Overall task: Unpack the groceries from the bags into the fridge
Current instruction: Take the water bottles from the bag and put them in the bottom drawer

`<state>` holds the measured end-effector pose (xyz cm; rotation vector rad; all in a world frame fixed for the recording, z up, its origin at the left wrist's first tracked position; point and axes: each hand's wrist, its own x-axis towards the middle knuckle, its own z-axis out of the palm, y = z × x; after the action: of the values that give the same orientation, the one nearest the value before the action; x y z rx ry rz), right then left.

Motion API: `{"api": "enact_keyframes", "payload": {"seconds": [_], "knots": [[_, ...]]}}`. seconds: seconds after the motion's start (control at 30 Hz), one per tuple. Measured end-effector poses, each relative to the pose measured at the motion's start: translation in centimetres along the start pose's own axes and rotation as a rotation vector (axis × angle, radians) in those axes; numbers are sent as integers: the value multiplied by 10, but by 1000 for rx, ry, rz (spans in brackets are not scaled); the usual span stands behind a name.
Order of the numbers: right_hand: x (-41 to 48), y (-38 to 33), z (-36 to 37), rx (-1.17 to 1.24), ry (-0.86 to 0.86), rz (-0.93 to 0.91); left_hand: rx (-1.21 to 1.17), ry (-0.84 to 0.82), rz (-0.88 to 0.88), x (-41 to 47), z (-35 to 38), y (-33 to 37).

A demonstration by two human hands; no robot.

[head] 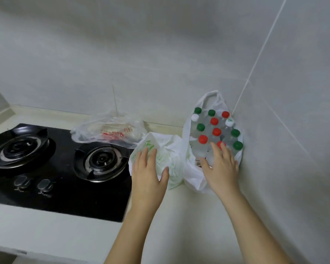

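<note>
A white plastic bag [193, 178] stands in the counter's right corner, full of several clear bottles [213, 138] with red, green and white caps. My right hand [220, 166] lies over the front bottles with its fingers straight, touching them near a red cap. Left of it sits a crumpled white bag with green print [168, 159]. My left hand [148, 173] rests flat on that bag, fingers extended. A third, clear bag with red lettering [109, 131] lies behind, at the wall. The fridge is out of view.
A black gas hob [65, 189] with two burners and two knobs fills the counter's left side. Pale countertop [179, 216] stretches in front of the bags. Grey tiled walls [286, 130] close in behind and on the right.
</note>
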<state>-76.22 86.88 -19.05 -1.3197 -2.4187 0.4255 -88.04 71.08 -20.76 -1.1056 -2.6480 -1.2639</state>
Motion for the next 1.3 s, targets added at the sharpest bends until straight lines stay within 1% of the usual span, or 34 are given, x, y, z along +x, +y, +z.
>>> {"api": "enact_keyframes", "payload": {"seconds": [0.2,0.37,0.53,0.73,0.87,1.03,1.17,1.3], "knots": [[29,18,9,12,32,69,-23,-153,78,47,39,2],[46,34,15,110,6,117,-56,-268,185,77,82,17],[67,44,19,205,16,170,-154,-310,255,106,116,37],[85,55,32,235,-14,204,-188,-371,224,125,152,46],[90,61,41,265,20,225,-252,-331,152,129,165,41],[93,72,52,329,-17,238,-353,-328,44,130,175,31],[91,76,53,384,17,213,-406,-322,17,129,175,30],[91,73,43,520,43,180,-447,-285,8,126,168,36]]}}
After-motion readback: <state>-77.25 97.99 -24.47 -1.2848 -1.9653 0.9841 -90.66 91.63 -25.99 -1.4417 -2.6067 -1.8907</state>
